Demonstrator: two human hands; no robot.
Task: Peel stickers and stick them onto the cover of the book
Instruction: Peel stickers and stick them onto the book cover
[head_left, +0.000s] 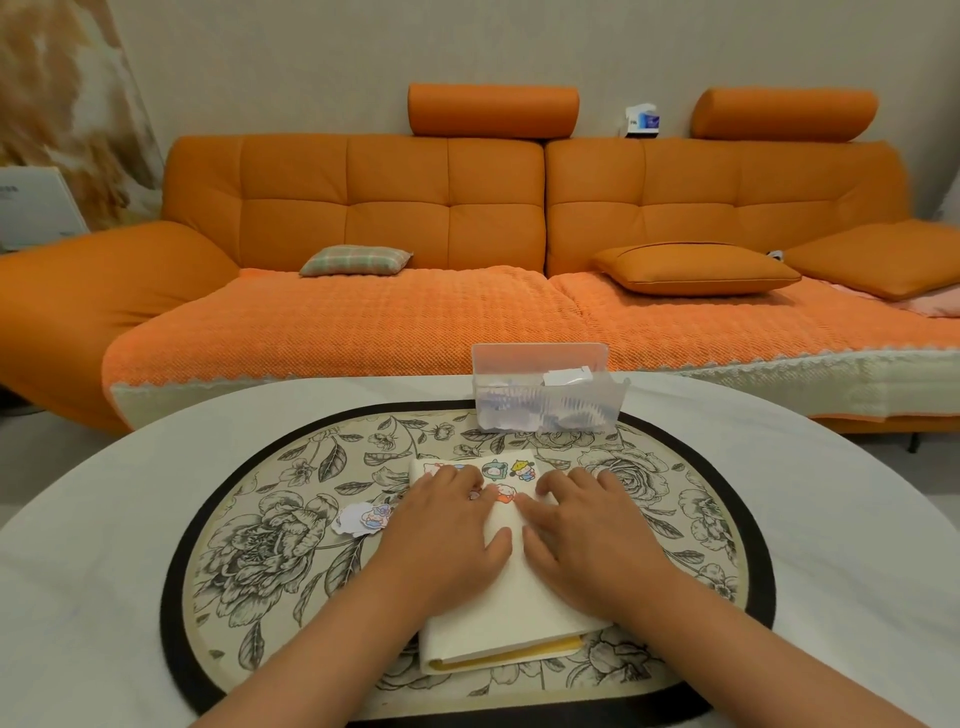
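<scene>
A cream-covered book (511, 608) lies closed on the floral oval mat (270, 540), spine toward the left. Several cartoon stickers (506, 470) sit along the far edge of its cover. My left hand (447, 525) rests flat on the cover's left side, fingers spread over some stickers. My right hand (576, 525) lies flat on the right side, its fingertips beside a small orange sticker (503, 492). Neither hand holds anything. A loose pile of stickers and backing scraps (361, 517) lies on the mat left of the book.
A clear plastic box (545, 389) with white paper bits stands at the mat's far edge. The mat lies on a round white table (93, 545). Behind is an orange sofa (363, 208) with cushions.
</scene>
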